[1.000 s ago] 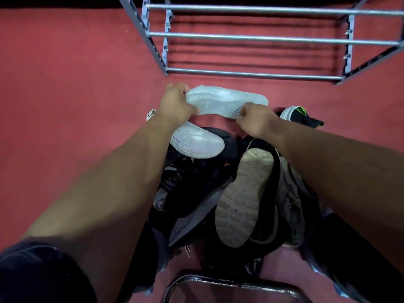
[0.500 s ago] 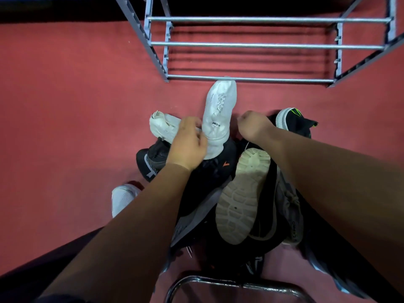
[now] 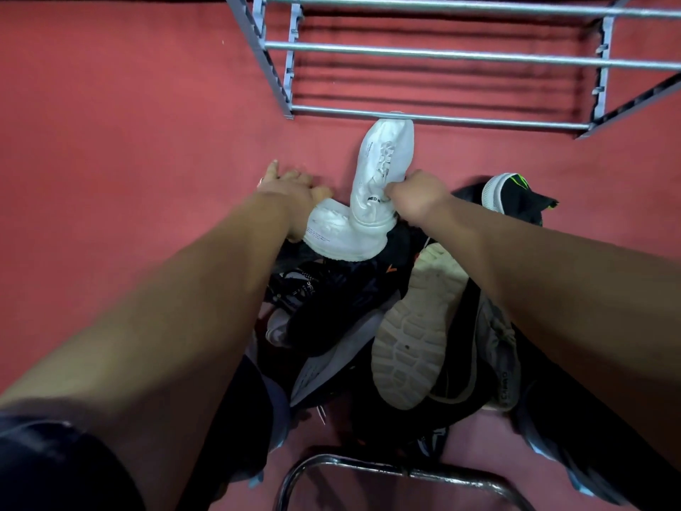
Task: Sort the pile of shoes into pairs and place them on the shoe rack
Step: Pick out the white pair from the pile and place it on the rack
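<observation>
While white shoe [image 3: 385,160] is pinched by right hand [image 3: 416,195], left hand [image 3: 291,188] grip unclear; mate [image 3: 331,230] best gathered alongside, toes matched.

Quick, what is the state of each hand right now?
Left hand: open, fingers stretched over the carpet.
Right hand: closed, holding the white shoe that points to the rack.

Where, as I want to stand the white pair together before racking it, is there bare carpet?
The widest bare carpet lies left of the left hand and the pile. A smaller patch sits right of the white shoe in the right hand, between the shoe rack's front bar and the black-and-green shoe. Between the forearms it is crowded.
</observation>
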Demonstrator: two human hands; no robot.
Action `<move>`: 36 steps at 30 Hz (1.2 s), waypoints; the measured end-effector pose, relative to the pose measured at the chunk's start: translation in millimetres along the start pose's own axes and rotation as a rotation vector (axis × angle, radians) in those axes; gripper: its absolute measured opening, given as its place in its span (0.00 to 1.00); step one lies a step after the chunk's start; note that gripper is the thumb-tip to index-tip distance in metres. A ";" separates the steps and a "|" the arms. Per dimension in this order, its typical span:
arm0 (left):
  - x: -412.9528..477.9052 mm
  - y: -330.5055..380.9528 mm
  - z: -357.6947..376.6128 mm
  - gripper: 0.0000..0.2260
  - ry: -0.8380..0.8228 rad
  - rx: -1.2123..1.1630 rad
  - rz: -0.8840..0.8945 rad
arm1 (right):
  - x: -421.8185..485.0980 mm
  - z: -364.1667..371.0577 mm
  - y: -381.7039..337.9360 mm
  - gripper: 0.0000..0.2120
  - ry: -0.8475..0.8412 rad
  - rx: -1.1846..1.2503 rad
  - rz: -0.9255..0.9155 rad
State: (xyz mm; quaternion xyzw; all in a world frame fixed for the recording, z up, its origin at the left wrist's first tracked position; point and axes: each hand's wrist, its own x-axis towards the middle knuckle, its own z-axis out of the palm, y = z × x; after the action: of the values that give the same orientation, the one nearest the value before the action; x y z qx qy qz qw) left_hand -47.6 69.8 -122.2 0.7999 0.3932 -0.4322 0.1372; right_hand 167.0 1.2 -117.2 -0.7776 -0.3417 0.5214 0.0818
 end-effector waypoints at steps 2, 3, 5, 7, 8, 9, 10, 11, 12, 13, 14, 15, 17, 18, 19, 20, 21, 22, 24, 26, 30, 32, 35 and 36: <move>-6.8 -4.7 5.5 0.42 0.058 0.001 0.017 | 2.3 -0.9 2.3 0.06 -0.009 0.008 0.000; -12.1 -8.4 5.6 0.41 0.079 0.006 0.022 | 2.1 -1.1 3.8 0.06 -0.010 0.006 0.001; -23.7 -16.2 3.1 0.45 0.099 0.035 0.011 | 2.6 1.3 4.7 0.08 -0.009 0.013 0.001; -36.6 -20.6 0.0 0.49 0.066 0.011 -0.063 | -0.1 6.2 -1.3 0.12 -0.004 0.037 -0.009; -43.8 -22.5 -1.5 0.51 0.032 -0.036 -0.125 | -1.6 9.4 -5.2 0.14 -0.005 0.051 -0.012; -50.9 -24.9 -3.1 0.52 -0.007 -0.091 -0.188 | -3.0 13.6 -9.2 0.15 -0.009 0.063 -0.014; -59.8 -27.5 -7.0 0.51 -0.055 -0.128 -0.248 | -4.7 18.6 -13.8 0.15 -0.022 0.081 -0.015; -68.1 -32.3 -11.6 0.47 -0.128 -0.151 -0.306 | -7.6 23.8 -18.5 0.16 -0.041 0.107 -0.014; -77.7 -37.4 -17.7 0.42 -0.216 -0.176 -0.365 | -9.9 29.8 -22.2 0.16 -0.064 0.136 -0.002; -85.5 -44.2 -23.0 0.39 -0.304 -0.219 -0.419 | -13.4 35.0 -25.6 0.17 -0.093 0.152 0.016; -93.5 -51.7 -27.8 0.38 -0.386 -0.268 -0.452 | -17.3 38.8 -28.4 0.19 -0.138 0.151 0.033; -102.6 -58.0 -32.1 0.36 -0.429 -0.343 -0.475 | -21.3 42.4 -30.0 0.23 -0.203 0.135 0.046; -121.3 -64.7 -39.7 0.29 -0.389 -0.548 -0.518 | -30.7 48.8 -31.5 0.23 -0.371 0.041 0.021; -125.6 -65.7 -41.0 0.25 -0.334 -0.644 -0.536 | -35.5 50.7 -31.4 0.21 -0.440 -0.015 -0.006; -126.7 -63.1 -43.2 0.23 -0.279 -0.722 -0.545 | -38.3 52.4 -30.6 0.21 -0.465 -0.055 -0.021; -126.0 -57.7 -45.2 0.25 -0.207 -0.774 -0.549 | -39.2 53.8 -29.3 0.21 -0.450 -0.062 -0.030; -123.2 -50.3 -46.5 0.30 -0.126 -0.809 -0.543 | -41.5 54.0 -29.6 0.20 -0.419 -0.040 -0.027; -119.2 -40.5 -47.7 0.35 -0.051 -0.838 -0.513 | -41.1 53.1 -28.6 0.19 -0.369 -0.009 -0.025; -106.5 -17.5 -52.0 0.40 0.064 -0.947 -0.458 | -41.0 44.4 -25.0 0.16 -0.259 0.096 -0.001; -92.8 7.3 -57.6 0.39 0.153 -1.037 -0.419 | -37.5 30.3 -16.0 0.14 -0.169 0.203 0.013; -68.3 51.6 -64.2 0.37 0.216 -1.184 -0.359 | -30.9 -1.8 6.4 0.10 -0.081 0.273 0.091; -56.6 66.9 -60.7 0.34 0.169 -1.299 -0.351 | -26.2 -12.9 17.3 0.10 -0.051 0.258 0.133; -46.8 80.1 -53.4 0.34 0.063 -1.367 -0.394 | -21.6 -19.5 31.9 0.14 -0.030 0.263 0.150; -42.7 79.8 -49.5 0.34 0.078 -1.374 -0.419 | -21.0 -19.2 35.5 0.16 -0.029 0.262 0.136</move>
State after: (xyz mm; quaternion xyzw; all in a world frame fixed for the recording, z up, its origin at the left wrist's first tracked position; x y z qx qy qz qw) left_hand 27.4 23.6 -68.5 0.4554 0.7263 -0.0753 0.5093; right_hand 194.8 -34.1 -110.1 -0.7741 -0.2185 0.5770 0.1421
